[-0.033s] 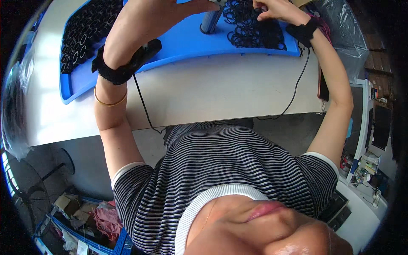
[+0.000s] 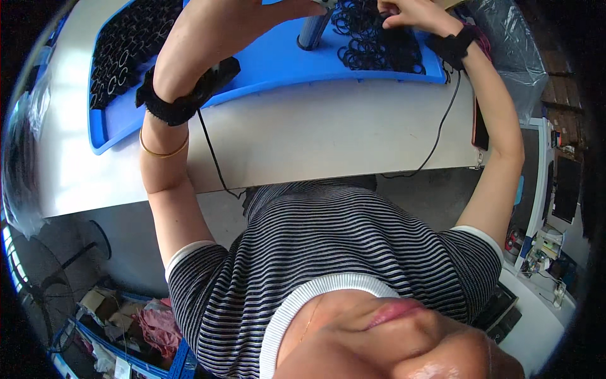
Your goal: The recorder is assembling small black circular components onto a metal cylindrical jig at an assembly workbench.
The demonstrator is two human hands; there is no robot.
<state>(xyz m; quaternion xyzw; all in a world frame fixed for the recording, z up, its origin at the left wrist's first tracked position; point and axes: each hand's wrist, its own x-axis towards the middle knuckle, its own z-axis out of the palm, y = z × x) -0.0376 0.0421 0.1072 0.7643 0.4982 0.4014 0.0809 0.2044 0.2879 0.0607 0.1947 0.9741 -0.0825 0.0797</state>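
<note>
Reaching over tray (image 2: 271,60), ~no chg: tube (image 2: 312,31), blk rings (image 2: 379,47) unmoved. L hand (image 2: 221,31) by tube, R hand (image 2: 423,16) curled by rings, tray's near-R corner; can't tell either hand's grip.

White worktable (image 2: 303,129) across upper half, daylight-pale glare toward its left end. Lower left: dark-bladed fan (image 2: 41,292), blue rack (image 2: 104,340) with pink cloth (image 2: 161,325) and cardboard box (image 2: 96,300). Upper right: clear plastic sheeting (image 2: 514,50). Lower right: white desk (image 2: 536,335). Grey floor (image 2: 145,259) below worktable edge. Bright slats at far left rim, blurred.
</note>
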